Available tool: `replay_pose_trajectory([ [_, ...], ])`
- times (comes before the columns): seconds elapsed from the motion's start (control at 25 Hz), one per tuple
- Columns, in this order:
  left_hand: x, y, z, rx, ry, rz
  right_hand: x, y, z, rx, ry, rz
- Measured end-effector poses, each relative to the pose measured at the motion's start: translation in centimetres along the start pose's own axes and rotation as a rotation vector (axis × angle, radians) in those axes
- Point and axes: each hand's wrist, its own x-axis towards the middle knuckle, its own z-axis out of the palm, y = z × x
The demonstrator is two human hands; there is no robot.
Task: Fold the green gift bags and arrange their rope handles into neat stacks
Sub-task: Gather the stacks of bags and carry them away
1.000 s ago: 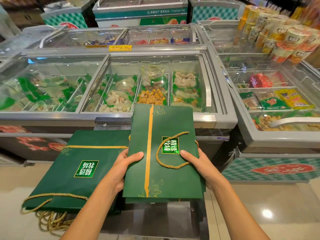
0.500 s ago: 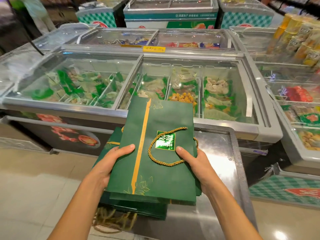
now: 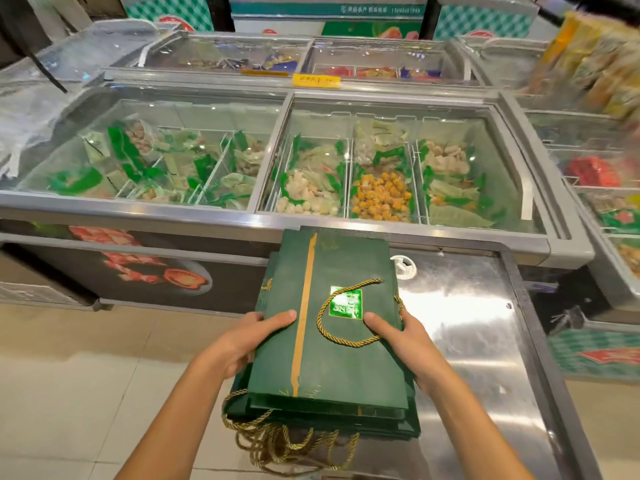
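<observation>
A flat green gift bag (image 3: 343,362) with a gold stripe and a green-and-white label lies on top of a stack of folded green bags (image 3: 332,420). Its gold rope handle (image 3: 341,310) loops over the label. My left hand (image 3: 246,341) grips the top bag's left edge, thumb on top. My right hand (image 3: 405,341) grips its right edge the same way. A tangle of gold rope handles (image 3: 277,441) hangs out from under the stack's near edge.
The stack rests on a stainless steel counter (image 3: 467,341). Behind it stands a glass-topped freezer (image 3: 277,161) full of packed frozen food, with another freezer (image 3: 602,188) at the right. Tiled floor (image 3: 86,375) lies to the left.
Both hands carried the top bag left and set it squarely over the second green bag, which is now covered. The view shifted left with them.
</observation>
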Motion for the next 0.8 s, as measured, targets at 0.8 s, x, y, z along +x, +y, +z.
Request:
replay_pose_trajectory([
  [0.8,4.4,-0.7,-2.2,0.079,-0.011,-0.176,2.8,1.5,-1.8,-0.036,0.042,0.295],
])
